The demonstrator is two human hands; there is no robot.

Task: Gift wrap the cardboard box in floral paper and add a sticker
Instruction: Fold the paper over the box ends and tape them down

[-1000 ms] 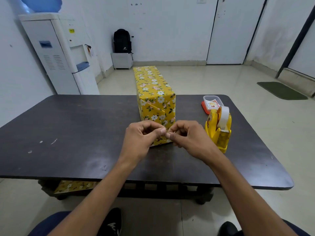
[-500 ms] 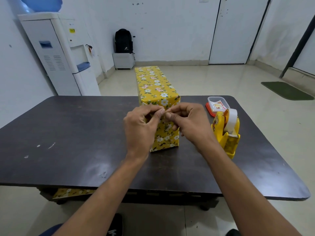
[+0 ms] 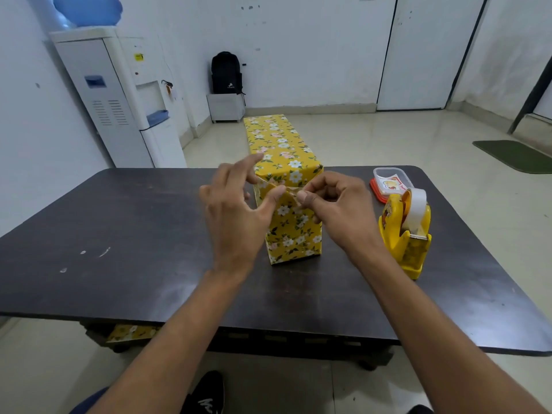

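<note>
Taping, I judge: my right hand (image 3: 337, 210) pinches a small strip (image 3: 291, 193), left hand (image 3: 236, 210) spread, thumb touching it; next, press it onto the box (image 3: 283, 144) at twelve o'clock.

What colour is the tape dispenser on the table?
The tape dispenser is yellow, holding a white tape roll; head view shows it best.

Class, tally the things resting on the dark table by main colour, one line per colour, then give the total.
Yellow: 2 (floral-wrapped box, tape dispenser)
Clear and red: 1 (plastic container)
Total: 3 on the table
Not counted: the small strip, probably tape, which the right hand pinches.
</note>
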